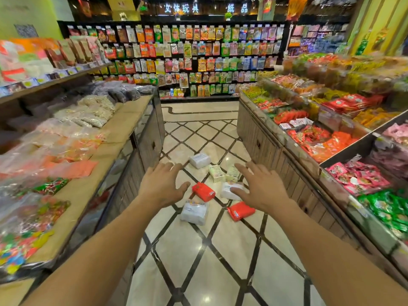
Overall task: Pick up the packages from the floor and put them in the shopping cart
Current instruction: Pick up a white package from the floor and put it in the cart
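Both arms are reaching forward down a shop aisle, palms down. The left hand [162, 186] is spreading its fingers wide and is holding nothing; the right hand [259, 187] is doing the same, splayed and empty, its thumb pointing inward.

The packages are lying scattered on the tiled floor [220, 250], all close around one landmark: the red package [203, 191] lying between the two hands. Beyond it, farthest up the aisle, a white wrapped package [199, 160] is resting alone. Nearer than that one, up and to the right of the red package, two pale yellow-green packs [217, 173] [232, 174] are standing side by side, touching or nearly so. Just right of the red package, another white package [229, 191] is lying partly behind the right thumb. Nearer the camera, just below the red package, a clear-wrapped white bundle [195, 212] is sitting, and to the lower right of the landmark a second red package [240, 210] is lying flat.

Left of the packages, a wooden counter [123, 133] is carrying clear bags of dried goods; right of them, sloped bins [320, 133] are holding red, orange and green packets. Beyond, a wall of hanging snack packets [198, 58] is closing the aisle.
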